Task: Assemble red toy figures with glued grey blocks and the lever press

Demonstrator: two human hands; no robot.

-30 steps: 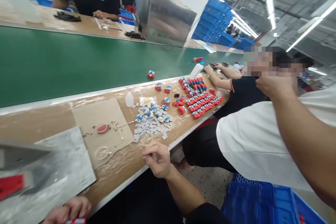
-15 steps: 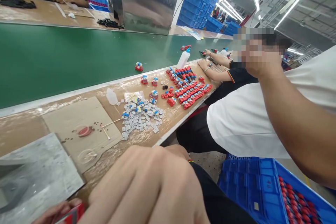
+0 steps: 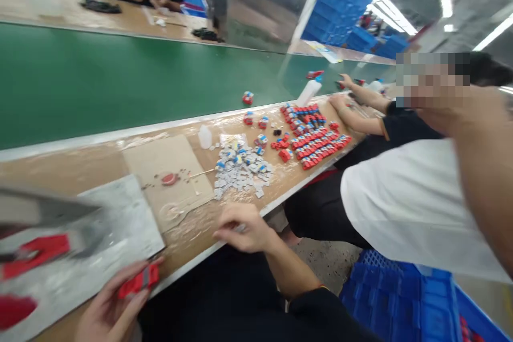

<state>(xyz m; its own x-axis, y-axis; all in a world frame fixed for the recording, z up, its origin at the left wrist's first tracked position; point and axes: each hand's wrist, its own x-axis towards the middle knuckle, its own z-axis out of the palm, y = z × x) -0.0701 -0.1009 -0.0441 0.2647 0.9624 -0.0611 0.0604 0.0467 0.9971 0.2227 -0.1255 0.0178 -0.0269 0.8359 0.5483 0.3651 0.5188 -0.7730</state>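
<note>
My left hand (image 3: 114, 304) is closed around a red toy part (image 3: 140, 280) with a dark strip, low at the left near the table's front edge. My right hand (image 3: 244, 227) is over the table edge, fingers curled together; a small pale thing shows at its fingers, too blurred to name. Just beyond it lies a heap of small grey pieces (image 3: 240, 173), some with blue tops. Left of the heap, a cardboard sheet (image 3: 160, 155) carries a red round spot (image 3: 169, 179) and a cotton swab (image 3: 201, 173).
A metal plate (image 3: 120, 230) with blurred red parts lies at the left. Rows of red pieces (image 3: 320, 147) and a glue bottle (image 3: 308, 92) stand farther right. A green belt (image 3: 140, 75) runs behind. A person in white sits at the right, above blue crates (image 3: 404, 299).
My right hand has moved from close before the camera down to the table edge. The view has shifted, showing more of the left side, and my left hand with the red part is now more visible.
</note>
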